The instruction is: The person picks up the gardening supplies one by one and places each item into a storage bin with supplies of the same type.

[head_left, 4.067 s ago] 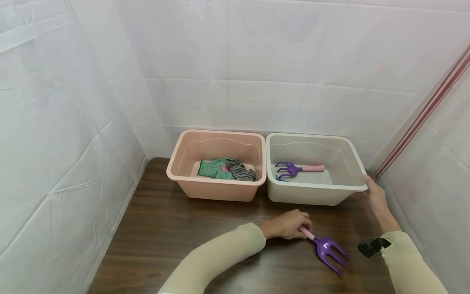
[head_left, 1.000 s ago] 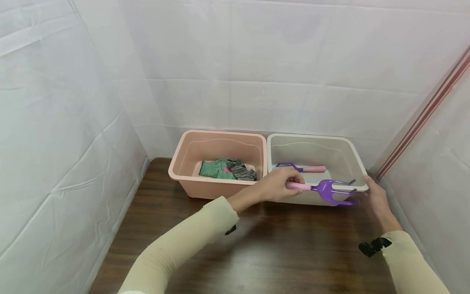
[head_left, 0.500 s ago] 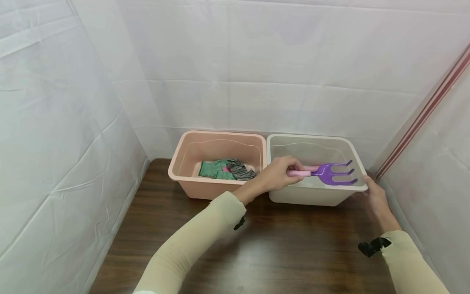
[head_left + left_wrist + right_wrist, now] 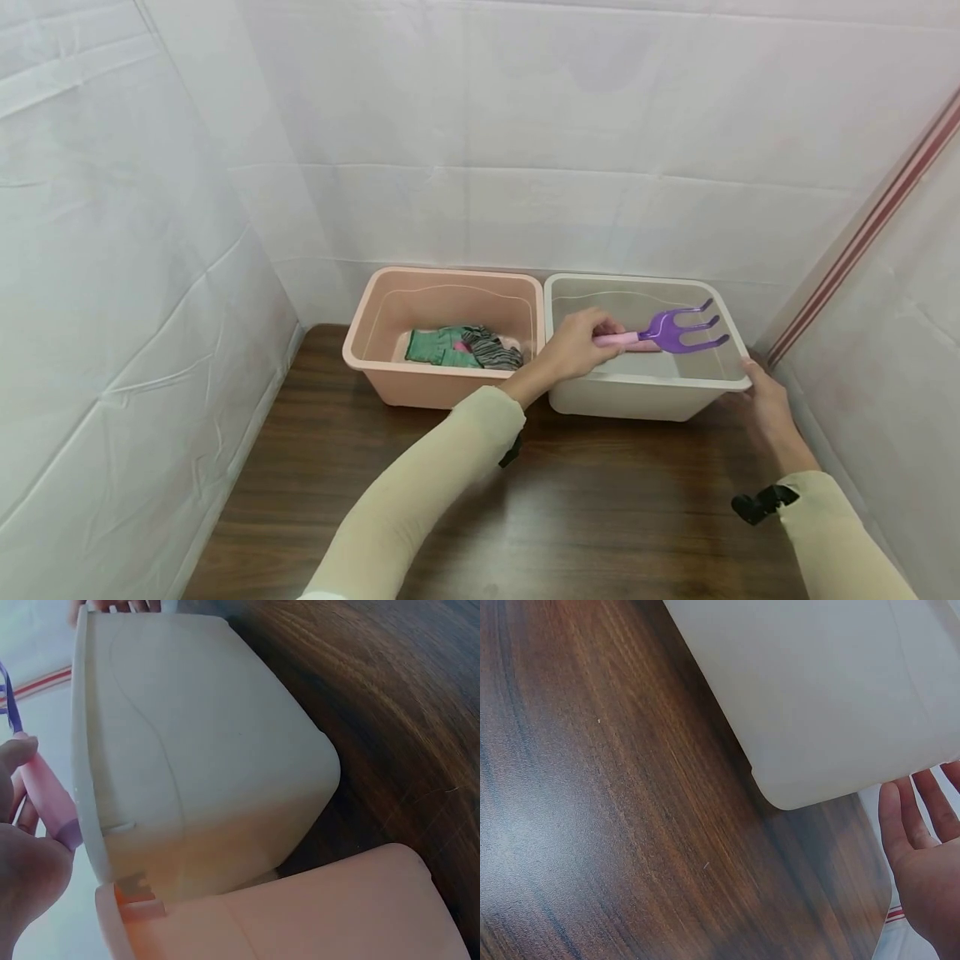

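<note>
My left hand [image 4: 577, 342] grips the pink handle of a purple three-pronged garden hand fork [image 4: 667, 331], raised over the off-white bin [image 4: 630, 398] with its prongs towards the right. In the left wrist view, thumb and fingers close round the pink handle [image 4: 46, 791]. At the bin's front right corner, my right hand [image 4: 768, 408] holds the rim; the right wrist view has its fingers [image 4: 915, 817] against the outer wall. Inside that bin lies another tool's pink handle [image 4: 647, 347]; my left hand hides its purple head.
A peach bin [image 4: 442, 387] stands just left of the off-white one. It contains green fabric [image 4: 423, 346] and grey striped fabric [image 4: 491, 348], perhaps gloves. Both bins are at the back of a brown wooden table [image 4: 600, 517], near white sheeting [image 4: 487, 125].
My left hand picked the fork up from the table and carried it up and back, from before the off-white bin to over its opening. My right hand stays at the rim.
</note>
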### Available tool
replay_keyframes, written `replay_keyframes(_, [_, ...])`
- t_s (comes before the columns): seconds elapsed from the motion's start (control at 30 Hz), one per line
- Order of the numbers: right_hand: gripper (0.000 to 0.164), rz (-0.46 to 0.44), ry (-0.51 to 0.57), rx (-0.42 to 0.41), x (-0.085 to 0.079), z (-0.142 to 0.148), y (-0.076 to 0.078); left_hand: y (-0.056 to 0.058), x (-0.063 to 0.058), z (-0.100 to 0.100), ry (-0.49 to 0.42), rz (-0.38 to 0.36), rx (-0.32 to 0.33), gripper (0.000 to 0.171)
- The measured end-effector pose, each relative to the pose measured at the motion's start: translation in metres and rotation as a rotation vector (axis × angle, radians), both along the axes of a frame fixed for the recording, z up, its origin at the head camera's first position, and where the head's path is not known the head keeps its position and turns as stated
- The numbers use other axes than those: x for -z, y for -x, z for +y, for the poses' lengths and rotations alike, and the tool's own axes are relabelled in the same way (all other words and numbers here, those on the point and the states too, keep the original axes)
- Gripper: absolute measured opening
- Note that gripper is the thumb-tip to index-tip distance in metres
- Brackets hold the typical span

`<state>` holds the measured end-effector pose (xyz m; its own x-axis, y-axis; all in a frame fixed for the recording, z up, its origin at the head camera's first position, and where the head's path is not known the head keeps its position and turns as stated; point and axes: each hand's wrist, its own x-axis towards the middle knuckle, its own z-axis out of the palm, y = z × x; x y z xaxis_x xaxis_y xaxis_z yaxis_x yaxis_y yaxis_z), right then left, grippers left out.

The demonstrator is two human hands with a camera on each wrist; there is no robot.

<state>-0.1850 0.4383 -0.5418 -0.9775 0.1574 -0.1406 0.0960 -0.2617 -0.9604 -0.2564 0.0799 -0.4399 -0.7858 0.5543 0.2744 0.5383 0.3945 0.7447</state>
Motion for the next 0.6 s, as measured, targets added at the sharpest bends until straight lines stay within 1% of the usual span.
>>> replay_keyframes(0.17, [0.039, 0.005, -0.031, -0.010, 0.000, -0.001, -0.001, 0.006, 0.001, 0.005, 0.016, -0.023, -0.025, 0.023])
replay_keyframes(0.33, [0.035, 0.002, -0.015, 0.001, -0.001, -0.002, -0.001, 0.013, 0.002, 0.014, 0.021, -0.048, -0.059, 0.022])
replay_keyframes(0.4, [0.041, -0.005, -0.025, 0.007, -0.001, -0.002, 0.000, 0.016, 0.003, 0.017, 0.026, -0.051, -0.073, 0.021])
replay_keyframes(0.43, [0.045, -0.009, -0.029, 0.009, -0.001, -0.002, 0.000, 0.018, 0.005, 0.018, 0.034, -0.050, -0.079, 0.022])
replay_keyframes(0.5, [0.046, -0.012, -0.025, 0.011, -0.001, -0.001, 0.000, 0.020, 0.008, 0.020, 0.053, -0.035, -0.086, 0.021])
replay_keyframes(0.57, [0.050, -0.013, -0.026, 0.013, -0.001, -0.001, 0.001, 0.021, 0.011, 0.023, 0.078, -0.012, -0.080, 0.022])
replay_keyframes(0.6, [0.049, -0.010, -0.020, 0.012, 0.000, -0.001, 0.001, 0.021, 0.013, 0.024, 0.091, 0.001, -0.076, 0.021])
